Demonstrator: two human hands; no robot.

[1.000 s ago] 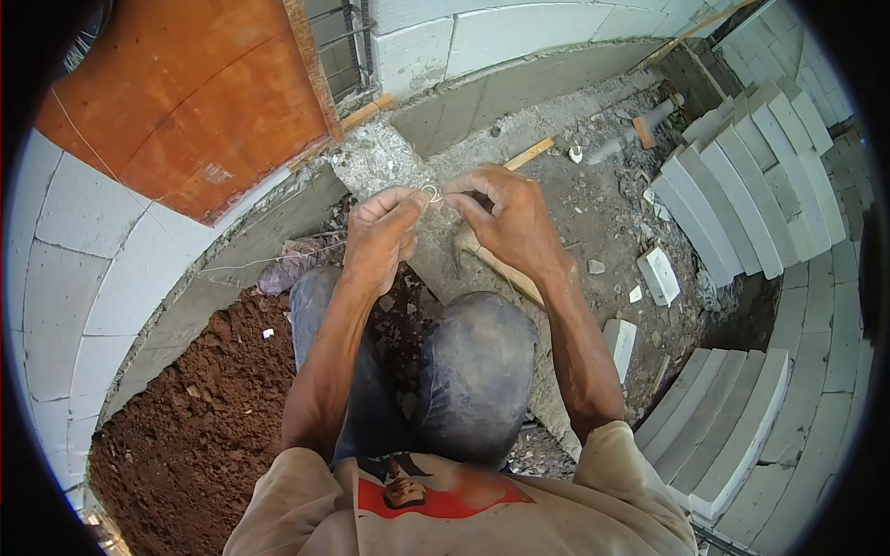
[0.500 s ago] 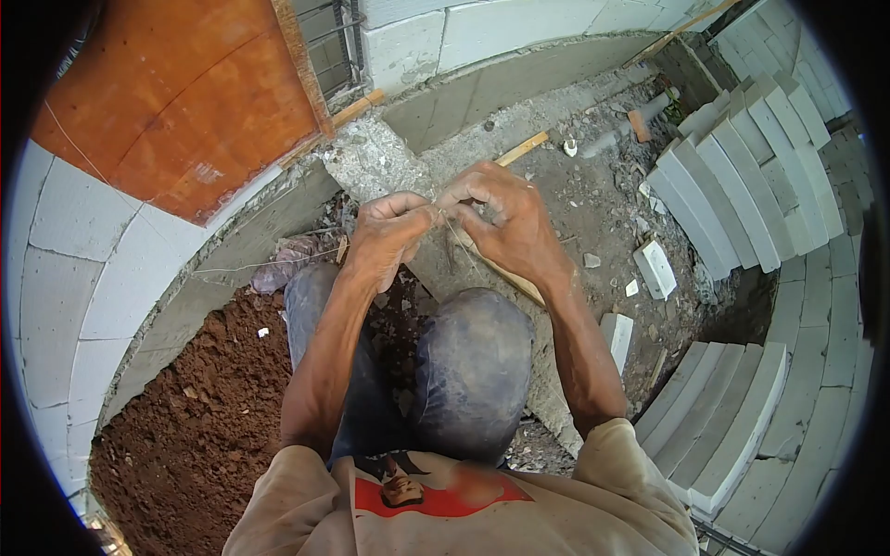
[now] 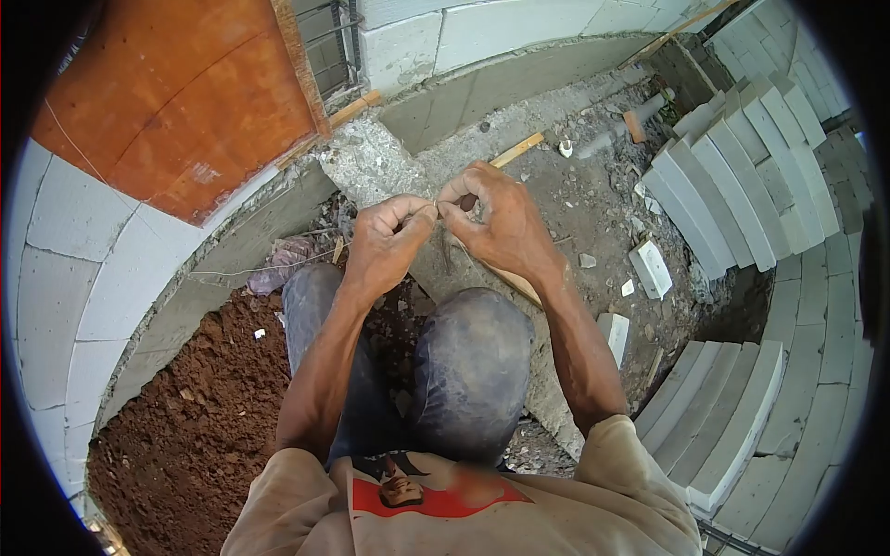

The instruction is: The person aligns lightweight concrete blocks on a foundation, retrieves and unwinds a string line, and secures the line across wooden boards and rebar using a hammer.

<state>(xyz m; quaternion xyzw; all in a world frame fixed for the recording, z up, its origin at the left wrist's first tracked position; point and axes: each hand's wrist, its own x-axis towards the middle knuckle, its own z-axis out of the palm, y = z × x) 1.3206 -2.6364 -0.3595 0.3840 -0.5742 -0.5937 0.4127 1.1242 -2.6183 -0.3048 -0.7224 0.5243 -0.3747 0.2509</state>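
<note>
Both of my hands meet in the middle of the view, above my knees, fingertips nearly touching. My left hand is closed in a pinch, thumb against the forefinger. My right hand pinches just beside it, with a gap inside the curled fingers. Between the fingertips is a thin string, whose loose strands hang below the right fingers. A pale length of string also runs from the low wall at left towards my left wrist; whether it joins the held piece is hidden.
An orange-brown board leans at upper left by the white block wall. Reddish soil lies at lower left. Stacked grey blocks and more blocks stand at right. Rubble and a wooden strip lie on the ground ahead.
My hands stay pinched together at nearly the same spot. The right fingers have curled slightly closer to the left, and the hanging strands have shifted. The view has moved very slightly.
</note>
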